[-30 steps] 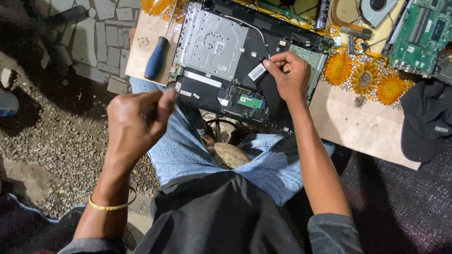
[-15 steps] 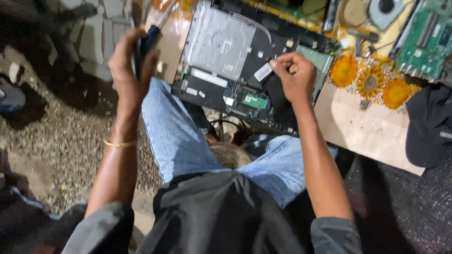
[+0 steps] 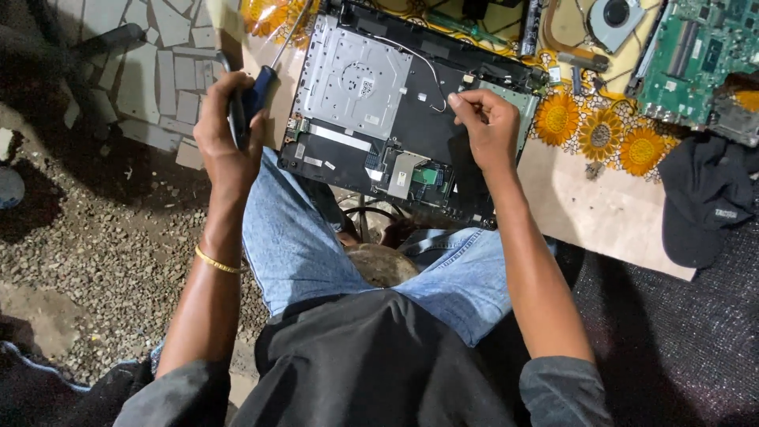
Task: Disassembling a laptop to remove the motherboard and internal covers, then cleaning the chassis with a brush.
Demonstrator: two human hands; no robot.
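At the left edge of the work surface, the left hand (image 3: 228,130) is raised with its back toward the camera, forearm running straight up from the lap and a thin gold bangle (image 3: 219,262) on the wrist. Its fingers are curled shut around the dark blue handle of a screwdriver (image 3: 265,73), whose slim metal shaft slants up and to the right over the table's corner. A second dark, slim object seems gripped alongside it — what it is cannot be made out.

Just right of that hand lies the opened laptop base (image 3: 395,119), resting partly on the table (image 3: 609,213) and partly over the person's jean-clad knees; a silver metal plate covers its upper left area, with black board and a small green module lower down.

Further right, the right hand (image 3: 486,126) rests on the laptop's right portion, wrist bent and the forearm angling down to the elbow. Its thumb and forefinger are pinched narrowly together at the end of a thin white cable — the other fingers are folded loosely.

Beyond it sit a green circuit board (image 3: 696,59), a cooling fan (image 3: 617,20) and a black cap (image 3: 704,198).
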